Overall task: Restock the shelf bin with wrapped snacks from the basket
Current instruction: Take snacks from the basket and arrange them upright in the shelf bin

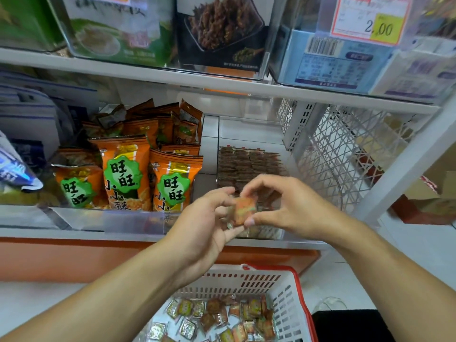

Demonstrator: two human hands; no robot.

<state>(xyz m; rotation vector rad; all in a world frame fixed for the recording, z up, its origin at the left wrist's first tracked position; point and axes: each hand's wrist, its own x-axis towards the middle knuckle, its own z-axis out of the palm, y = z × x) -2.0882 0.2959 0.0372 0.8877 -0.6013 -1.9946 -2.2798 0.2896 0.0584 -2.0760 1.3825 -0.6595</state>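
Observation:
Both my hands hold a small stack of wrapped snacks (244, 210), orange and green, in front of the shelf. My left hand (207, 218) cups the stack from below and the left. My right hand (281, 206) pinches it from the right with thumb and fingers. Right behind them is the clear shelf bin (267, 233) with rows of brown wrapped snacks (249, 164) standing in it. Below, the white basket (283, 297) with a red rim holds several loose wrapped snacks (222, 319).
Orange snack bags (125, 169) fill the bin to the left. A white wire mesh divider (345, 154) closes the shelf on the right. The upper shelf (222, 80) carries clear bins and a price tag (370, 18). A black object (350, 324) lies right of the basket.

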